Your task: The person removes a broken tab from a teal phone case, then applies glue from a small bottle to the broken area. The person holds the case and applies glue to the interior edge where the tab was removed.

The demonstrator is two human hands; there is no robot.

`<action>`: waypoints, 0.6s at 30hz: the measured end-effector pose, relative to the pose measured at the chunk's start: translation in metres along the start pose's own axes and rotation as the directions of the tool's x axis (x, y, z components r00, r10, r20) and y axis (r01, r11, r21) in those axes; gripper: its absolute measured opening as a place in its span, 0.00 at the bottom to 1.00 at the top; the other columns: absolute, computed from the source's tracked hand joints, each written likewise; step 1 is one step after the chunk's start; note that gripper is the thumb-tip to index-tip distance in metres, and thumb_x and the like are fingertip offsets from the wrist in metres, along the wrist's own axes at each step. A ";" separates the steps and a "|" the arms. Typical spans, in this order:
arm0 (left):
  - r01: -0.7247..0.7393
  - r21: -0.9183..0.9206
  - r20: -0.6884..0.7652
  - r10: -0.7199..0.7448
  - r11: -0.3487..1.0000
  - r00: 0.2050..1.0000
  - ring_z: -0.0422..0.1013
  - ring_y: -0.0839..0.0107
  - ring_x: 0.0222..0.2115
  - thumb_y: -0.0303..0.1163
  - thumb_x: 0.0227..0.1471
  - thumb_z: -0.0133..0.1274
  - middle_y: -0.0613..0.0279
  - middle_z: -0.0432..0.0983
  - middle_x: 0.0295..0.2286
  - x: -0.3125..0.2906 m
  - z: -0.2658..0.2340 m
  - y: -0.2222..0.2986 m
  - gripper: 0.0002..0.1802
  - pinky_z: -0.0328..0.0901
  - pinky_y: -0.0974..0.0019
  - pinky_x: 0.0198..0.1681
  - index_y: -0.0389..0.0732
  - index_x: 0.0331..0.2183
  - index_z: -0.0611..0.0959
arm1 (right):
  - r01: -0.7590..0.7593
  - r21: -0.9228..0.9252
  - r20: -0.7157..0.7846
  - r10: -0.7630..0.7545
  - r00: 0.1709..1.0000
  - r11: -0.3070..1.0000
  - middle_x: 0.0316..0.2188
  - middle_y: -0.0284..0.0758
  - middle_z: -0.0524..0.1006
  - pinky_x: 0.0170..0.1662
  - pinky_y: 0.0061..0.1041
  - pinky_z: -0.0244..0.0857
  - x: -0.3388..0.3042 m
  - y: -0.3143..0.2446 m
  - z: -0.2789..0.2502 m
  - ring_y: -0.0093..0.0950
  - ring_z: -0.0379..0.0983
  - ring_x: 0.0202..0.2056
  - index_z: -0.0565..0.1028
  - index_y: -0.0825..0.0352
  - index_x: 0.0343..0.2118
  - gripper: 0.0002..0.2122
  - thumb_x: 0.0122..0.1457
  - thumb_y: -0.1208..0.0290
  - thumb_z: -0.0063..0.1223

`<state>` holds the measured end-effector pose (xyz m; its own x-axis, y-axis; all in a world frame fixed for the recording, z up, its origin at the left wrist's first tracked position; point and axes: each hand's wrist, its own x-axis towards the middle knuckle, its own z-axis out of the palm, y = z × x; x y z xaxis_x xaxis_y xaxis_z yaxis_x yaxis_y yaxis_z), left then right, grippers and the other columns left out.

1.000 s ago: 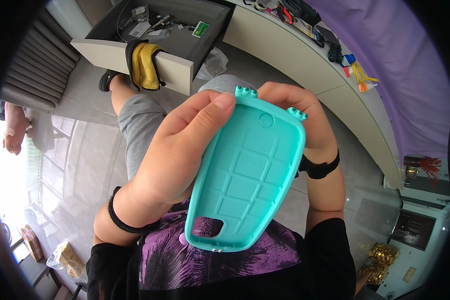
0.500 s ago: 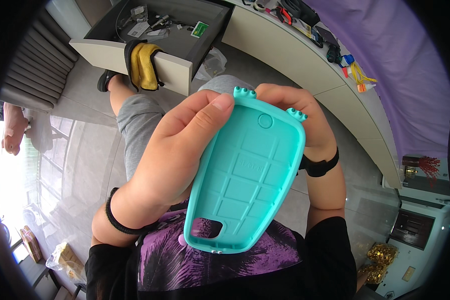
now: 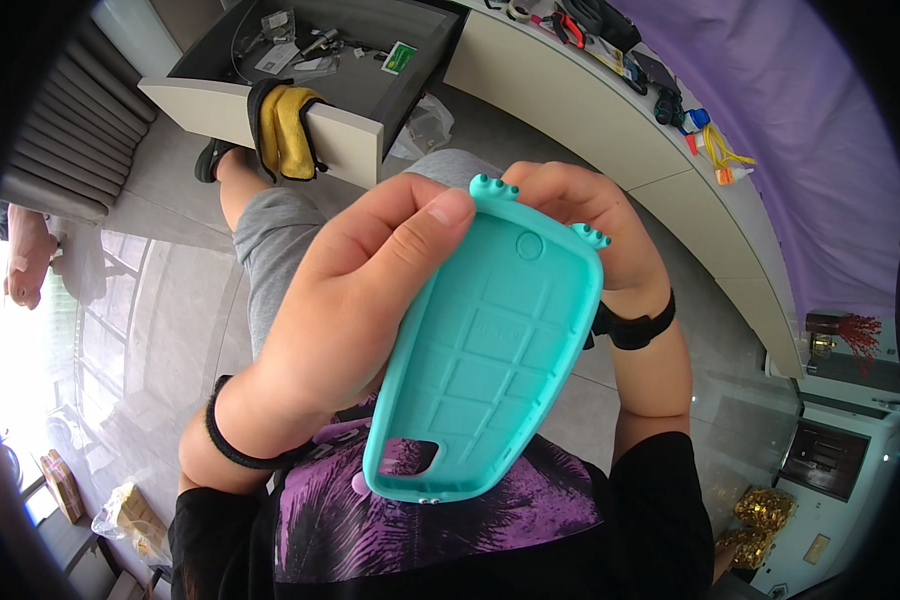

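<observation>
A turquoise silicone phone case (image 3: 490, 350) hangs between my hands with its hollow inner side toward me. Two little feet with dark toes stick out at its far end, and a camera cutout sits in its near left corner. My left hand (image 3: 360, 270) grips the left edge, thumb lying on the upper left corner inside the rim. Behind the far right part of the case, my right hand (image 3: 600, 220) is curled around it; its fingertips are hidden by the case.
Ahead on the left, a pulled-out drawer (image 3: 350, 85) holds small parts and packets, with a yellow-and-black cloth (image 3: 288, 130) draped over its front. Tools and cables lie along a cabinet top (image 3: 610, 60) at the far right. A plastic bag (image 3: 425, 128) rests on the floor by the drawer.
The phone case has tilted slightly, its right edge and near end shifting a little to the left. Both hands keep their hold on it.
</observation>
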<state>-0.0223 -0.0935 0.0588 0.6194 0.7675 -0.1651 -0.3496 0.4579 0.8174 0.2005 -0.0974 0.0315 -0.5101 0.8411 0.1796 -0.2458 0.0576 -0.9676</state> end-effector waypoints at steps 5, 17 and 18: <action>-0.094 0.273 0.082 0.074 0.958 0.994 0.65 0.84 0.30 0.37 0.59 0.45 0.71 0.70 0.28 0.000 0.000 0.013 0.12 0.58 0.80 0.36 0.38 0.35 0.75 | 0.043 0.050 -0.008 -0.042 0.999 0.998 0.39 0.34 0.73 0.48 0.25 0.62 0.001 0.002 0.001 0.25 0.69 0.43 0.72 0.71 0.41 0.12 0.54 0.73 0.56; -0.031 0.336 0.045 0.017 0.941 0.999 0.64 0.85 0.31 0.36 0.59 0.46 0.73 0.68 0.27 -0.001 0.005 0.017 0.11 0.57 0.82 0.36 0.38 0.34 0.76 | 0.060 -0.035 0.018 -0.059 0.998 0.998 0.39 0.36 0.73 0.46 0.25 0.63 -0.004 0.001 -0.004 0.27 0.70 0.42 0.74 0.72 0.39 0.13 0.57 0.67 0.54; -0.016 0.330 0.035 0.005 0.944 0.999 0.64 0.85 0.31 0.36 0.59 0.46 0.72 0.68 0.28 -0.002 0.005 0.016 0.11 0.57 0.82 0.36 0.38 0.34 0.76 | 0.060 -0.023 0.017 -0.060 0.998 0.998 0.38 0.36 0.73 0.46 0.25 0.63 -0.004 0.000 -0.004 0.27 0.69 0.42 0.74 0.72 0.39 0.12 0.56 0.69 0.54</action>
<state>-0.0257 -0.0895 0.0747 0.6416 0.7539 -0.1416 -0.1079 0.2715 0.9564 0.2058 -0.0987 0.0296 -0.5084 0.8269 0.2403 -0.2573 0.1204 -0.9588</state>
